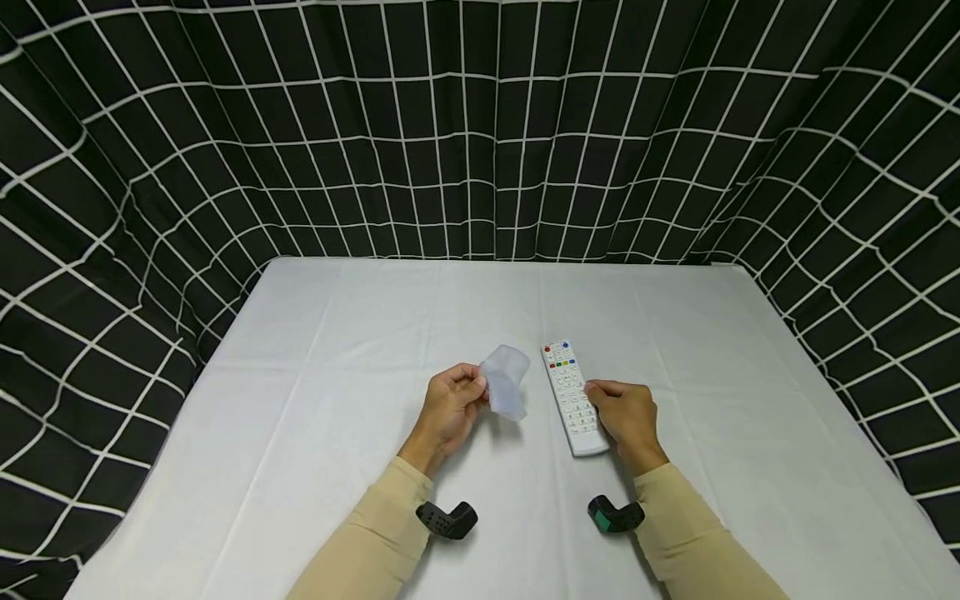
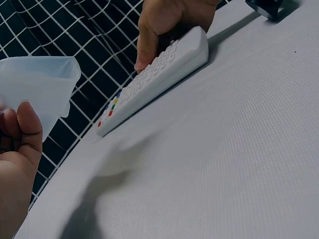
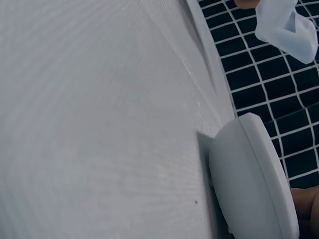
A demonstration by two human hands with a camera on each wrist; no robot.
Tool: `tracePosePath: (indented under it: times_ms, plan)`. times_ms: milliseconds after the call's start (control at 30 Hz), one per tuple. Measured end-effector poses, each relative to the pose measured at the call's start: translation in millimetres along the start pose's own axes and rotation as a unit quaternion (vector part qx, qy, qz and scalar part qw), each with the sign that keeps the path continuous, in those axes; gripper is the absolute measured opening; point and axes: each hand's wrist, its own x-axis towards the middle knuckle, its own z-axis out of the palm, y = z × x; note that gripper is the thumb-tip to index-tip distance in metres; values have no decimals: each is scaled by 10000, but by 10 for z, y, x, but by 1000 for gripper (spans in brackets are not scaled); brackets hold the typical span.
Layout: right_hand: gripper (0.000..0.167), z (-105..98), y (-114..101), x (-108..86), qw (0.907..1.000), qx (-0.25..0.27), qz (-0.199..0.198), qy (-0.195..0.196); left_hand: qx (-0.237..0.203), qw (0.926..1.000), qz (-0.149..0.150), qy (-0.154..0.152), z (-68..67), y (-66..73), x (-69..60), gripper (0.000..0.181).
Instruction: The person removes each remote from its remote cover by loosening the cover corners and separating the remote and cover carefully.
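In the head view a white remote control (image 1: 567, 392) with rows of buttons, a few of them coloured, lies face up on the table. My right hand (image 1: 628, 415) holds it by its right edge, thumb on the button side. To its left my left hand (image 1: 447, 410) pinches a limp, translucent whitish sleeve (image 1: 506, 379) between thumb and fingers, above the cloth and apart from the remote. The left wrist view shows the sleeve (image 2: 45, 82) hanging loosely bent. In the right wrist view the remote's rounded end (image 3: 246, 179) is close by; most of the right hand is cut off.
A white cloth (image 1: 360, 350) covers the table. Black curtains with a white grid (image 1: 480, 125) stand behind it and along both sides. Black bands (image 1: 448, 520) sit on both wrists.
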Motion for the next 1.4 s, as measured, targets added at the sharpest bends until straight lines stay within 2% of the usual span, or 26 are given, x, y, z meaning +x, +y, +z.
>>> tracePosePath:
  times_ms: [267, 600, 733, 900, 1000, 1167, 1267, 1400]
  plan:
    - [27, -12, -17, 16, 9997, -83, -84, 194, 157, 9988, -455, 26, -25, -11, 49, 17]
    - [31, -43, 16, 8, 9998, 59, -151, 98, 648, 9913, -1055, -453, -100, -23, 181, 10]
    - [31, -53, 12, 10, 9998, 154, -78, 64, 904, 9865, -1316, -376, -147, -34, 238, 11]
    - [31, -50, 18, 4, 9999, 104, -16, 48, 1507, 9775, -1476, 57, -197, -45, 269, 10]
    - [32, -40, 28, -11, 10000, 73, 2, 63, 2236, 9640, -1399, 351, -203, -30, 270, 7]
    - [30, -18, 32, -57, 9997, 190, 156, 25, 3409, 9279, -1327, 722, -181, 32, 239, 6]
    - [29, -1, 27, -83, 9989, 415, 194, -26, 3741, 9131, -1344, 909, -172, 58, 210, 6]
    - [27, 30, 22, -99, 9979, 631, 170, -54, 3986, 9008, -1353, 1061, -165, 79, 181, 7]
